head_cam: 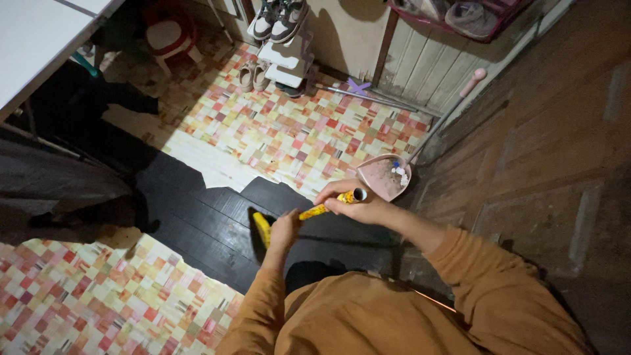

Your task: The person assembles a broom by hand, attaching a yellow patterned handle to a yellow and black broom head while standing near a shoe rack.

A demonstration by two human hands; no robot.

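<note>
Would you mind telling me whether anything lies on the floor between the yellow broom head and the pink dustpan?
Nothing visible does: only bare dark floor separates the yellow broom, held by both hands, from the pink dustpan.

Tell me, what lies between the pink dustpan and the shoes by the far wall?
In the head view, only checkered floor covering lies between the pink dustpan and the shoes; no object shows on that stretch.

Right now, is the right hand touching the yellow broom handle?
Touching. The head view shows the right hand wrapped around the top of the yellow broom handle, with the left hand gripping it lower down.
</note>
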